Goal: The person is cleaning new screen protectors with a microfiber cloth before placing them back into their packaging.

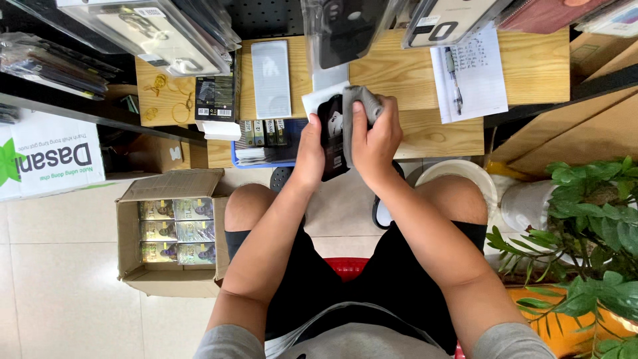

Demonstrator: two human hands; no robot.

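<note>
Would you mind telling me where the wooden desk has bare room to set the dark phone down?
The wooden desk is bare right of the paper sheet with pen, and on the lower strip beside the right hand. It is crowded left of the left hand: grey flat pack, black box, blue tray.

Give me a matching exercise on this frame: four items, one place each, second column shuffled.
Items:
1. grey cloth
2. pen
3. cardboard box
4. potted plant

Places:
A. on the floor tiles, open, with packaged goods inside
B. lying on a sheet of paper on the wooden desk
C. at the right edge of the view
D. in the right hand, pressed on the dark phone that the left hand holds

Pairs: 1-D, 2-B, 3-A, 4-C
</note>
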